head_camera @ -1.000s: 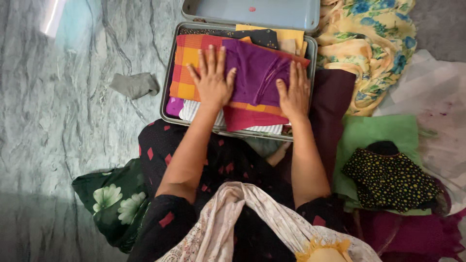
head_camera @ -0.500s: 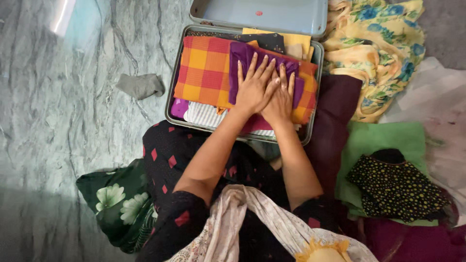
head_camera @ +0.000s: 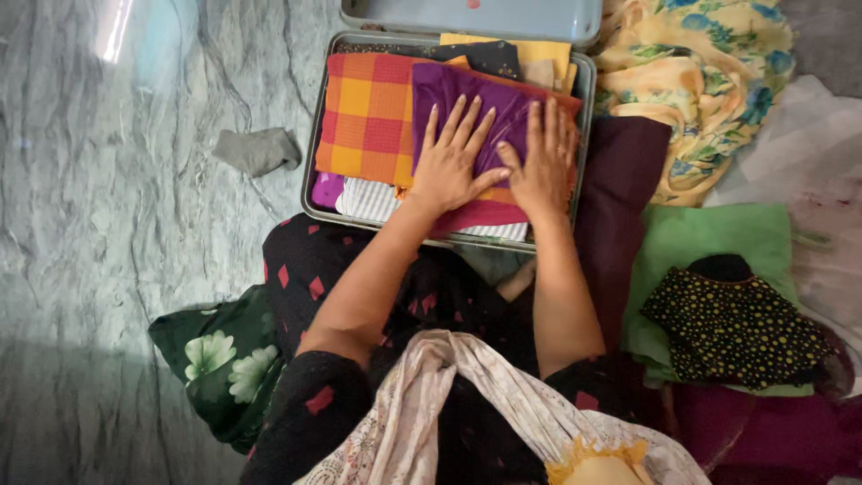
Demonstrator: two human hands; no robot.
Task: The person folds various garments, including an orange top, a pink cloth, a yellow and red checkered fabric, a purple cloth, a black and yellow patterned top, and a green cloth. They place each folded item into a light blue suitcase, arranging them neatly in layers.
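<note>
Left hand [head_camera: 449,162]: open, fingers spread, palm flat on the purple garment [head_camera: 467,99].
Right hand [head_camera: 543,166]: open and flat beside the left, on the same garment's right part.
Purple garment: lies on top of an orange checked cloth [head_camera: 368,117] inside the open grey suitcase [head_camera: 310,180].
Floor [head_camera: 135,269]: grey marble; a small grey rag [head_camera: 256,150] lies left of the suitcase.
Right of the suitcase: a yellow floral cloth [head_camera: 700,63], a green cloth [head_camera: 709,242], and a black dotted garment [head_camera: 732,328] on it.

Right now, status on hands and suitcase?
Left hand and right hand flat on purple cloth. Suitcase open, packed. Nothing blocking.
</note>
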